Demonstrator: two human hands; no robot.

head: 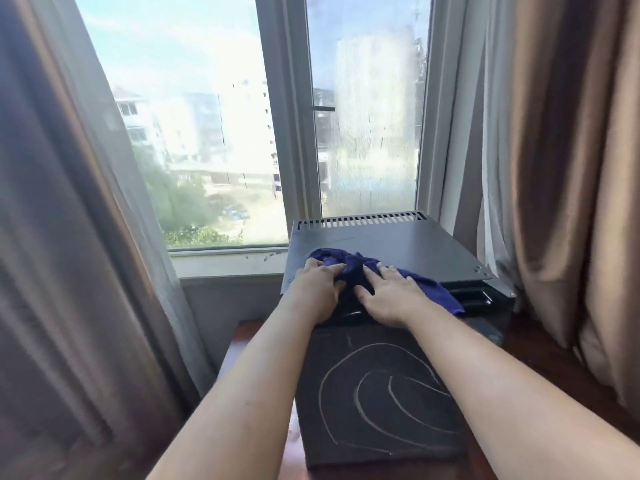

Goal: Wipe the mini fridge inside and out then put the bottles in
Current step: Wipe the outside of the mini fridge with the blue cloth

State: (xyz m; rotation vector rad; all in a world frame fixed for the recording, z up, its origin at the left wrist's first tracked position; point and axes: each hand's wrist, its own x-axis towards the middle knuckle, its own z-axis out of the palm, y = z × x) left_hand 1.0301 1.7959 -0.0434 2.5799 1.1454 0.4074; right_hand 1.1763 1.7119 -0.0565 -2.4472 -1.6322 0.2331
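Apparently, step: the outside wipe, on the top panel of the mini fridge [398, 247]; the inside and the bottles looked still to be done, and no bottles were in view.
Next move: likely called for sweeping the blue cloth [356, 270] back toward the vent slots [360, 221] and the right corner, then down the sides and door.
Left hand [317, 289]: clutched a bunched fold of the cloth, fingers curled into it.
Blue cloth: lay near the front edge of the top panel, stretched from left-rear to right-front, its right tail drooping over the front lip.
Right hand [391, 294]: pressed flat on the cloth, fingers straight, grasping nothing.
Mini fridge: stood upright on a wooden surface [540, 344] below the window [194, 133]. Its vent slots faced the glass and its patterned door [381, 393] faced the person, seemingly closed. The top appeared wider across than deep.
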